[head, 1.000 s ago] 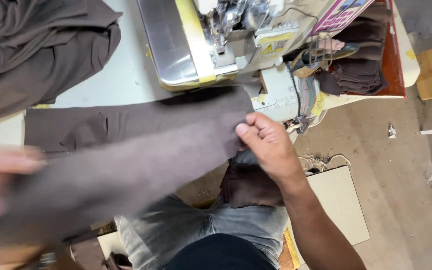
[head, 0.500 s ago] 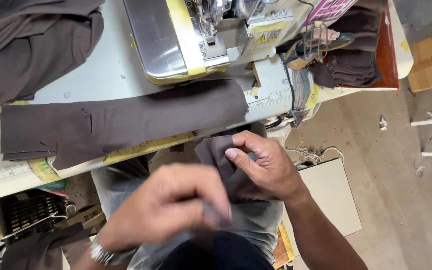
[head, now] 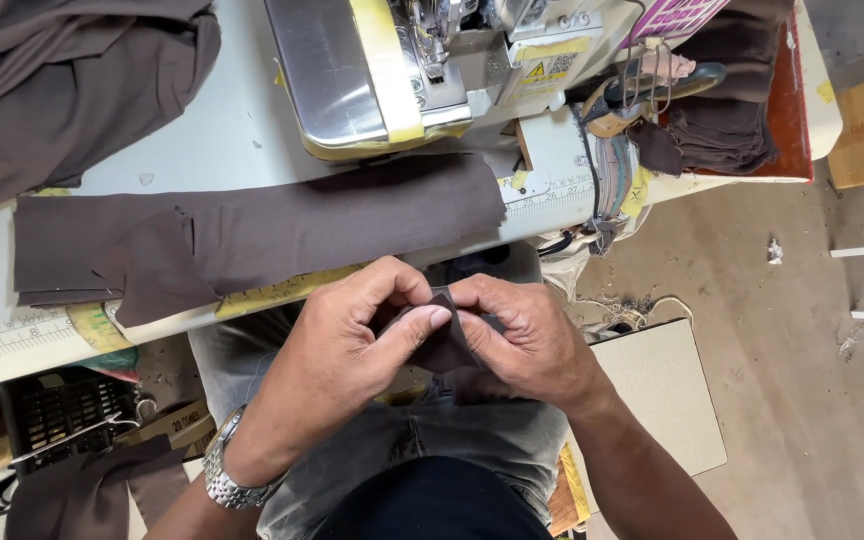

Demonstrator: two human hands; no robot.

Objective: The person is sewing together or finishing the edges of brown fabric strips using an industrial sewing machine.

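Left hand (head: 347,340) now joined right hand (head: 522,340), both pinching small brown fabric piece (head: 442,345)

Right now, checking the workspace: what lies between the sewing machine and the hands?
In the head view, a long brown fabric strip lies across the table edge.
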